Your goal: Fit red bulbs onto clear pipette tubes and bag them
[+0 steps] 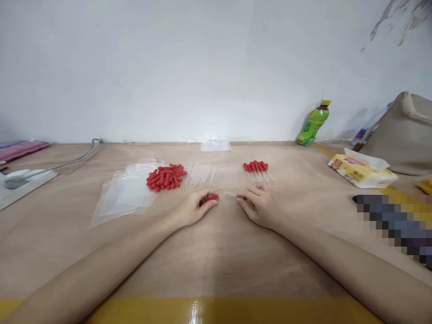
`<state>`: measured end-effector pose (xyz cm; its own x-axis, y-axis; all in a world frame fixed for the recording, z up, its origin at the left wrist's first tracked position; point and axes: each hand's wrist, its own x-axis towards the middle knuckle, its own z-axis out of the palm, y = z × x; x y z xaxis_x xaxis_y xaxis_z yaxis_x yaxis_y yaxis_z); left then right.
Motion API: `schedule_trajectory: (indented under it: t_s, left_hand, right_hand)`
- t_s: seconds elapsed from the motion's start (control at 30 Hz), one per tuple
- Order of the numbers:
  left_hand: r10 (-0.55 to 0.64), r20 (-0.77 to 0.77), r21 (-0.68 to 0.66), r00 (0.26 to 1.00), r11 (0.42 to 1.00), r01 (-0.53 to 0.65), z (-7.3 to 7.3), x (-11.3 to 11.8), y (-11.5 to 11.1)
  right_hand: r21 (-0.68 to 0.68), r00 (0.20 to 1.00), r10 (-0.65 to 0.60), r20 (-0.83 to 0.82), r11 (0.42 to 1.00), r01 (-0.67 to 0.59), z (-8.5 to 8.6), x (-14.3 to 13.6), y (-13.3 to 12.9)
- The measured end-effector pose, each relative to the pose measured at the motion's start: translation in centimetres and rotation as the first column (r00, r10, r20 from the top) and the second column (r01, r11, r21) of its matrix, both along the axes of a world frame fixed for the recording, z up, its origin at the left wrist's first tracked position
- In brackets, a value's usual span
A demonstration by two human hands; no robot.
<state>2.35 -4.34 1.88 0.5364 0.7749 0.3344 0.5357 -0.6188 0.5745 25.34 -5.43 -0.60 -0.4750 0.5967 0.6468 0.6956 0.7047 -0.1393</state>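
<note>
Red bulb is sitting in the left hand, fingers curling round it; right hand is pinching a clear tube, pointing towards nine o'clock, bulb and tube apart. Seemingly joining the two; next move is calling for lining up ends, bulb's mouth being too small to make out. From the bulb: loose tubes lying at twelve, bulb pile at ten, capped tubes at two.

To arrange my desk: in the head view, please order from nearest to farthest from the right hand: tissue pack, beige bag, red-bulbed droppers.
1. Red-bulbed droppers: just beyond the right hand.
2. Tissue pack: farther right.
3. Beige bag: right, behind the tissue pack.
</note>
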Motion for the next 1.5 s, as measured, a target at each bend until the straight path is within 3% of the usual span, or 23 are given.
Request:
schedule_trajectory:
  t_s: [0.1, 0.33, 0.7, 0.97, 1.13, 1.33, 1.5]
  left_hand:
    - [-0.032, -0.007, 0.003, 0.999, 0.999, 0.032, -0.8, 0.0, 0.3]
    - [-0.044, -0.012, 0.007, 0.999, 0.999, 0.044, -0.6, 0.0, 0.4]
    - [-0.135, -0.029, -0.038, 0.99, 0.99, 0.134, -1.2, -0.5, 0.5]
    - [-0.083, -0.08, 0.036, 0.993, 0.996, 0.086, -1.4, -0.3, 0.3]
    - [-0.058, -0.036, 0.151, 0.998, 0.987, 0.063, -1.2, -0.1, 0.3]
    - [-0.016, -0.005, 0.025, 1.0, 1.0, 0.016, -1.2, -0.1, 0.4]
    - [-0.032, 0.011, -0.021, 0.999, 0.999, 0.032, -1.3, 0.0, 0.5]
  right_hand:
    - [-0.013, 1.0, 0.019, 0.012, 1.0, -0.019, 0.1, -0.2, -0.1]
    - [-0.034, 0.998, 0.053, 0.025, 0.998, -0.052, 0.1, -0.8, -0.4]
    - [-0.278, 0.991, 0.133, 0.027, 0.953, -0.121, 1.0, -0.5, 0.1]
    - [-0.106, 0.999, -0.002, 0.05, 0.994, 0.008, 0.5, -1.0, -0.6]
    - [-0.095, 0.997, 0.08, -0.016, 0.992, -0.081, 0.1, -1.1, -0.2]
    - [-0.19, 0.996, 0.073, -0.047, 0.978, -0.081, 1.0, -0.8, -0.4]
    - [-0.116, 0.99, 0.129, -0.063, 0.984, -0.135, 0.8, -1.0, -0.4]
